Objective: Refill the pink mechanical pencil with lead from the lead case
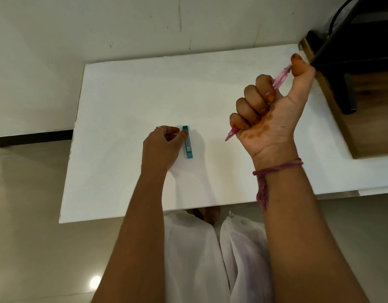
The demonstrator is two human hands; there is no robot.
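The pink mechanical pencil (281, 78) is gripped in the fist of my right hand (269, 110), raised above the white table (123, 95). Its tip points down to the left and its top end rests under my thumb. The small teal lead case (187, 142) lies flat on the table, lengthwise away from me. My left hand (162, 147) lies beside the case on its left, with the thumb tip touching its upper side edge and the index finger reaching toward its far end.
A dark stand (352, 62) sits on a wooden surface (363, 127) at the table's right edge, close to my right hand. A wall runs behind the table, and tiled floor lies to the left. My white clothing (199, 259) shows below the near edge.
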